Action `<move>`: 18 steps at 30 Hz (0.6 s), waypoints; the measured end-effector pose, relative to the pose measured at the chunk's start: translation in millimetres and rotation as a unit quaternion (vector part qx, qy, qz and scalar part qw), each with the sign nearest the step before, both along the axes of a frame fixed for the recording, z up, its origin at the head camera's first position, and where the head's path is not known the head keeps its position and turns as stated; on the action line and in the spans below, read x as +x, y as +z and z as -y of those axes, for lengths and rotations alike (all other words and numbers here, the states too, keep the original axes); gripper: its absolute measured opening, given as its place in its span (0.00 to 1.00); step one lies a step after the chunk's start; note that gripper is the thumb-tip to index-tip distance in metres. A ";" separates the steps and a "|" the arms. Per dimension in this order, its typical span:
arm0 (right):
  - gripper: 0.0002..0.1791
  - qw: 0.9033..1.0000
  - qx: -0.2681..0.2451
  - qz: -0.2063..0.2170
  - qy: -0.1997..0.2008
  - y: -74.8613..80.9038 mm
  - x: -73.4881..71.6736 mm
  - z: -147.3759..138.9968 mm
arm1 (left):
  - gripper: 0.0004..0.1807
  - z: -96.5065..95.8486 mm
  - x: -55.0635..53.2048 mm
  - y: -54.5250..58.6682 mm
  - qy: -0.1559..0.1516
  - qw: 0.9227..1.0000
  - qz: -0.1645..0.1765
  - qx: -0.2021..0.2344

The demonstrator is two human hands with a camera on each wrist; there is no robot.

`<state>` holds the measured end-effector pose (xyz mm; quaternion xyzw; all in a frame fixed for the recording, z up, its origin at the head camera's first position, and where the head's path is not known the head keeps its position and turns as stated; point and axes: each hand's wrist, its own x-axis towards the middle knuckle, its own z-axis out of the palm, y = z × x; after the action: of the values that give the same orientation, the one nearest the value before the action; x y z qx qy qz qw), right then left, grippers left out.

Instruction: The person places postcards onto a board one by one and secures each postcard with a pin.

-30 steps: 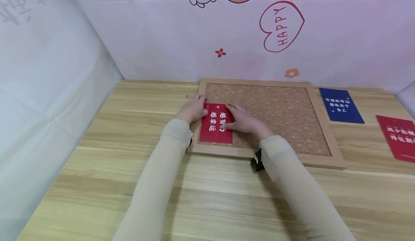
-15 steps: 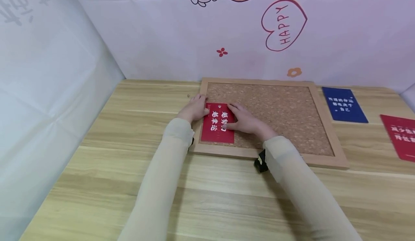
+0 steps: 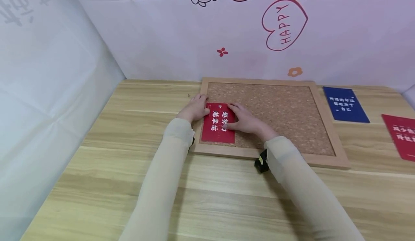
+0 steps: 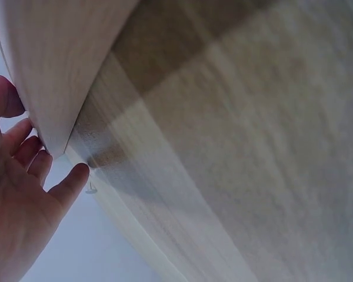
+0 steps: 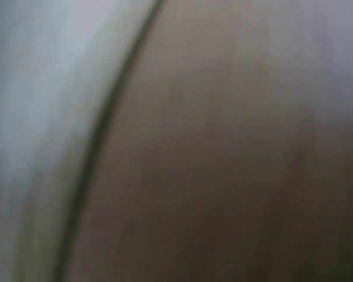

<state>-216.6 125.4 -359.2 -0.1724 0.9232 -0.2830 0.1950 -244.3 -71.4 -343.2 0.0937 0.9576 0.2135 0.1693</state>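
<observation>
A red card (image 3: 218, 135) with white lettering lies flat on the left part of a wood-framed cork board (image 3: 291, 118). A small pale round spot shows near the card's top edge; whether it is a hole or a pin head I cannot tell. My left hand (image 3: 193, 109) rests along the board's left frame, its thumb at the card's left edge. In the left wrist view, that hand (image 4: 23, 182) has loosely bent, spread fingers against the frame's side. My right hand (image 3: 244, 120) lies at the card's right side, thumb on the lettering. The right wrist view is blurred and shows no fingers.
Right of the board lie a blue card (image 3: 346, 104) and another red card (image 3: 402, 136), partly cut off. A tiny pin (image 4: 91, 188) stands on the table (image 3: 107, 161) left of the board. Behind is a printed white cloth (image 3: 162, 39).
The view has shifted slightly, so the board and cards appear a little farther right. Both hands keep their places on the card and frame.
</observation>
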 end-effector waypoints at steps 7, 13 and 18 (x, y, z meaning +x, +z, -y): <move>0.42 0.999 -0.041 0.009 -0.017 -2.4 -0.2 -3.6 | 0.32 -0.7 -3.3 -3.4 0.010 1.000 0.009 0.005; 0.35 0.996 -0.079 0.021 -0.037 -3.5 -2.2 -10.0 | 0.33 -0.4 -5.6 -7.3 0.006 1.000 0.004 0.007; 0.29 0.994 -0.103 0.016 -0.041 -1.6 -2.2 -15.1 | 0.33 0.5 0.1 -3.1 0.002 1.000 0.001 0.006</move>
<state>-218.9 140.5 -360.8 -0.1487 0.8924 -0.3868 0.1787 -244.1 -71.9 -346.3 0.0927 0.9564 0.2194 0.1688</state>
